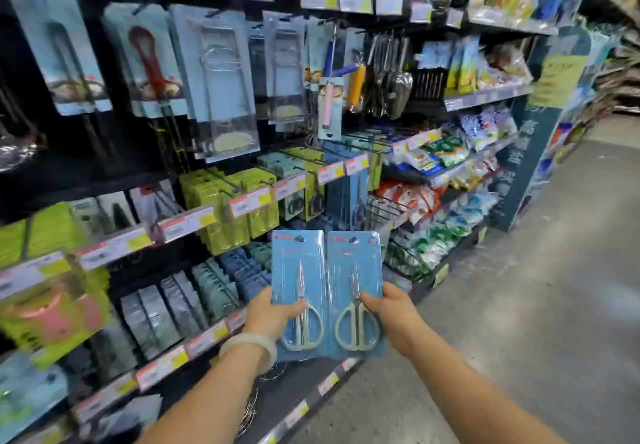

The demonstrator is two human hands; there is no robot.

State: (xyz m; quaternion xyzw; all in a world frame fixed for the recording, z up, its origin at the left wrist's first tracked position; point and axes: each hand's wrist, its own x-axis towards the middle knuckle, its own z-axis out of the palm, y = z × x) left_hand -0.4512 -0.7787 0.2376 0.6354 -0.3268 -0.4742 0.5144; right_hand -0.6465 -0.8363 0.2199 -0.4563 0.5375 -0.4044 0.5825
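Two blue carded packs of metal scissors are held up side by side in front of the shelves. My left hand [268,315] grips the left scissors pack [298,270] by its left edge, thumb across the front. A pale bangle sits on that wrist. My right hand [391,312] grips the right scissors pack [355,270] by its right edge, thumb on the card near the scissor pivot. Both packs stand upright and their inner edges touch or slightly overlap.
Black store shelving [180,225] on the left carries hanging kitchen tools, green and blue carded packs and price tags. Further right, shelves [485,93] hold bagged goods. A grey aisle floor [554,287] runs along the right side.
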